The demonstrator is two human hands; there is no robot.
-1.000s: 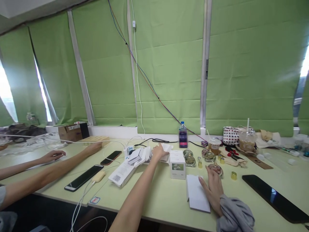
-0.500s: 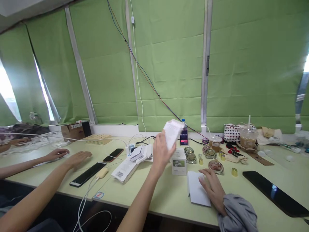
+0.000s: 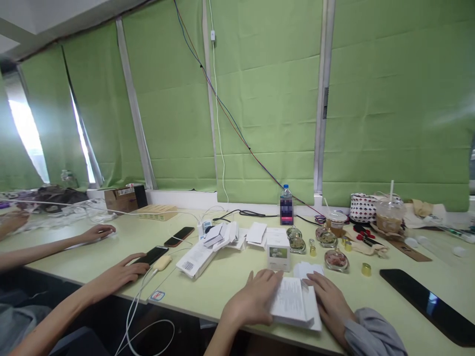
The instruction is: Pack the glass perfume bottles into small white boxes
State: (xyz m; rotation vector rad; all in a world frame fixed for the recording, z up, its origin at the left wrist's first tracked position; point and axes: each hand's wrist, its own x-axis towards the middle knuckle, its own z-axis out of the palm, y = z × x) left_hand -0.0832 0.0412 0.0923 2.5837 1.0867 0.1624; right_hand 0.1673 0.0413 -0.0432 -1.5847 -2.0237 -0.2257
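Note:
My left hand [image 3: 256,299] grips the left edge of a white carton [image 3: 289,299] with printed text on its upper face. The carton lies low over the table's front edge. At its right edge my right hand [image 3: 330,302], in a grey sleeve, has bent fingers on the carton's upper right corner; its thumb is hidden. A plain white flap or carton [image 3: 306,268] shows just behind, partly covered. Beyond it stands a white box [image 3: 278,254] with a picture on its front. Flattened white cartons [image 3: 257,232] lie farther back.
Glass jars [image 3: 336,260] and small yellow caps [image 3: 366,269] sit behind my right hand. A black phone-like slab [image 3: 426,304] lies at right. Drinks cups [image 3: 389,215] and a bottle [image 3: 286,205] stand at the back. To the left, another person's hand [image 3: 128,272] touches a phone [image 3: 152,255].
My left hand has come down from mid-air with the white carton, beside my right hand. The neighbour's hand has moved onto the phone. The view has shifted slightly left.

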